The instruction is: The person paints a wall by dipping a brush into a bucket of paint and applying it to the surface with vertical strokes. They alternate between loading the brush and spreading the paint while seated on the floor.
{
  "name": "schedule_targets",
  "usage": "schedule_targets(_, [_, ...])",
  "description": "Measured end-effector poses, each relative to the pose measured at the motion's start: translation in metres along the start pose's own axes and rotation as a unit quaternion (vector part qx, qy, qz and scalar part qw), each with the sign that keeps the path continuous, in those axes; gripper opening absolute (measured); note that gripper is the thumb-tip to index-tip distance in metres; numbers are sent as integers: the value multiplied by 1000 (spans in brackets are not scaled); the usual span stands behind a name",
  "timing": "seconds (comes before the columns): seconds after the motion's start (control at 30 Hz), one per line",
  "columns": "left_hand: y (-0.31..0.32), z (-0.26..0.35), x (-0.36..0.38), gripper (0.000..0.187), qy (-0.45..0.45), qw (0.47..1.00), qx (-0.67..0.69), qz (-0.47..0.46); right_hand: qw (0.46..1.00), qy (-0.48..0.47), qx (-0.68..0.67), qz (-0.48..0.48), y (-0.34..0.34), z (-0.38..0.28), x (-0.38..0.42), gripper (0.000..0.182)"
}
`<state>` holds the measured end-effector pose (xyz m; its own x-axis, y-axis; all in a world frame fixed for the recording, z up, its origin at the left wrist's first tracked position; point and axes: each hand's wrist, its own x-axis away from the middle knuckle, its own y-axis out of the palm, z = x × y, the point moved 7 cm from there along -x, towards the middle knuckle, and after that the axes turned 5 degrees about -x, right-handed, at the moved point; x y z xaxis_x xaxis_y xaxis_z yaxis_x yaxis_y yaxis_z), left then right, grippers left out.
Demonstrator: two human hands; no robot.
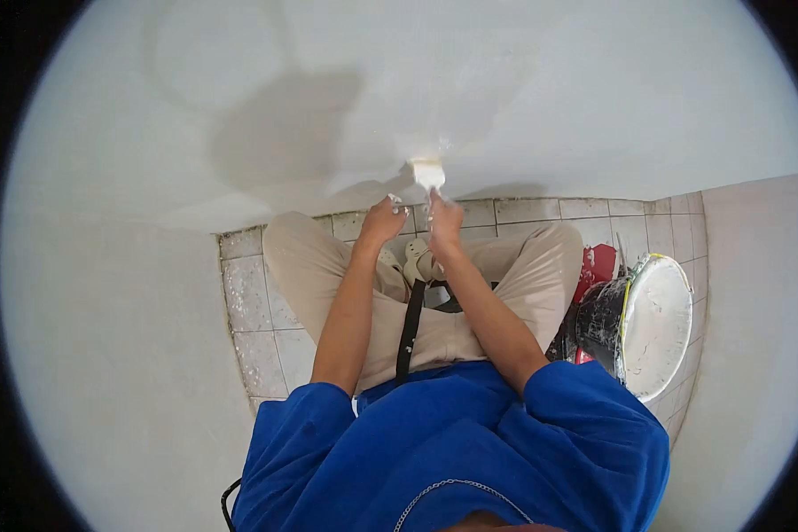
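Note:
My right hand is closed around the handle of a flat white paintbrush. The brush's broad end is against the pale wall, low down near the floor. My left hand is curled just to the left, close to the wall and apart from the brush. White smears mark its fingers, and what they hold, if anything, I cannot make out. Between my bent knees, a light-coloured shoe shows in part.
A paint-splashed black bucket with a whitish round top stands to my right. Beside it lies a red object, partly hidden. Walls rise close on both sides. White spots dot the tiled floor. A black strap hangs before me.

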<state>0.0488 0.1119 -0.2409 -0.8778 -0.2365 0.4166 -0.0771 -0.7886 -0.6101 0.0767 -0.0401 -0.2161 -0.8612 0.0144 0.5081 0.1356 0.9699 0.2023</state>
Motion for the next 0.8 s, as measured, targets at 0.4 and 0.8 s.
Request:
schedule_targets(0.4, [2, 3, 18, 47, 23, 995, -94, -14, 988, -141, 27, -56, 34, -40, 44, 30])
schedule_targets(0.8, [5, -1, 20, 49, 11, 998, -61, -9, 979, -189, 7, -81, 44, -97, 75, 28])
